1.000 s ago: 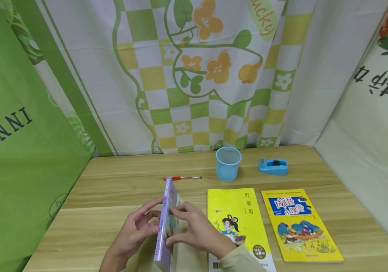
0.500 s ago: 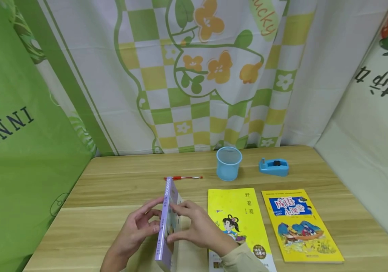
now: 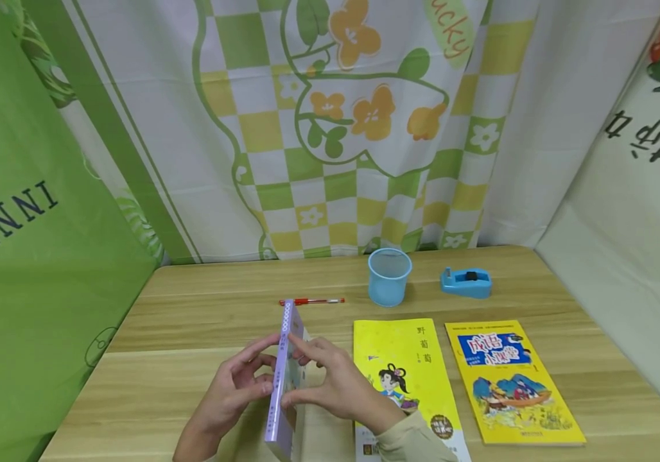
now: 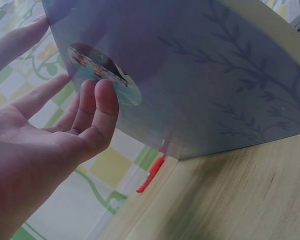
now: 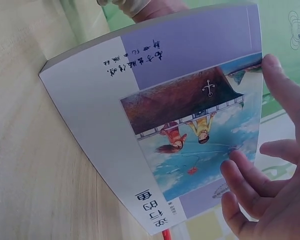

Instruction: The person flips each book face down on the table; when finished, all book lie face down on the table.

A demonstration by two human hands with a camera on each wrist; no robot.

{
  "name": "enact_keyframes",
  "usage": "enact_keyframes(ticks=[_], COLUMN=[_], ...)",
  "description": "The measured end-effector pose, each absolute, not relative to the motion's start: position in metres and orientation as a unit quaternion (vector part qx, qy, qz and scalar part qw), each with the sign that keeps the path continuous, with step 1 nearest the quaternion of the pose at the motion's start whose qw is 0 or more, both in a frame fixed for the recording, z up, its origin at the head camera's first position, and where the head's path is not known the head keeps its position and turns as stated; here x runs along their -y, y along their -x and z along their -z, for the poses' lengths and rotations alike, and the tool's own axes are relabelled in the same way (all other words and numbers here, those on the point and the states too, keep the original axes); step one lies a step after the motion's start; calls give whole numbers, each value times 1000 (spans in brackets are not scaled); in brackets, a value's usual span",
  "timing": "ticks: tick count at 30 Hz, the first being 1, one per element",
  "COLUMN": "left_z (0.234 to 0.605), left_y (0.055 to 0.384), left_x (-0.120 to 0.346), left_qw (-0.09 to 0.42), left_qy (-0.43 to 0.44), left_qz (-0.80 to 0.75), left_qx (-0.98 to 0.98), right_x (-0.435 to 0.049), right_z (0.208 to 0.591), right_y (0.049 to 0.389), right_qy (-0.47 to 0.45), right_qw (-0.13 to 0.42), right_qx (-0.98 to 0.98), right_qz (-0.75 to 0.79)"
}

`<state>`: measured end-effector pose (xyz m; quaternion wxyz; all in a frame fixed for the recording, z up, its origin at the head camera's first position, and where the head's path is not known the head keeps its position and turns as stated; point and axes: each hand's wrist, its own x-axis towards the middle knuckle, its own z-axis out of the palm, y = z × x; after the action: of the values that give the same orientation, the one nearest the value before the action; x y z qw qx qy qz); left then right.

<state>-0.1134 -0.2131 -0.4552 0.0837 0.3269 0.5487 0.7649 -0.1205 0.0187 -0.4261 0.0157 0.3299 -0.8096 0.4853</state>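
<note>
A purple book (image 3: 281, 378) stands on edge on the wooden table, spine up, between my two hands. My left hand (image 3: 230, 391) rests its fingertips and thumb against the back cover and spine edge. In the left wrist view its fingers (image 4: 106, 102) lie loosely bent by an oval picture on that cover (image 4: 190, 95). From the other side, my right hand (image 3: 338, 388) touches the front cover with spread, relaxed fingers. In the right wrist view its thumb (image 5: 280, 80) reaches the spine edge, and other fingertips lie over the illustrated cover (image 5: 190, 150).
A yellow book (image 3: 393, 346) lies partly under the right forearm, with another yellow book (image 3: 512, 385) to its right. Behind are a red pen (image 3: 318, 301), a blue mesh cup (image 3: 388, 282) and a blue tape dispenser (image 3: 465, 284). Curtains (image 3: 318, 218) hang beyond the table.
The right hand's index finger has shifted up the front cover toward the spine edge. The left hand and the purple book have barely moved.
</note>
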Motion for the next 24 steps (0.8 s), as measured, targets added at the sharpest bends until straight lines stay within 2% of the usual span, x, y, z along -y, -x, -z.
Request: enact_keyframes(ticks=[24], left_z=[457], left_y=[114], left_x=[210], left_qw=[79], left_qy=[-322], left_qz=[-760], left_qx=[-559], right_x=[-21], right_z=[422], right_y=[119], right_qy=[-310], right_qw=[-24], right_qx=[815], right_qz=[-489])
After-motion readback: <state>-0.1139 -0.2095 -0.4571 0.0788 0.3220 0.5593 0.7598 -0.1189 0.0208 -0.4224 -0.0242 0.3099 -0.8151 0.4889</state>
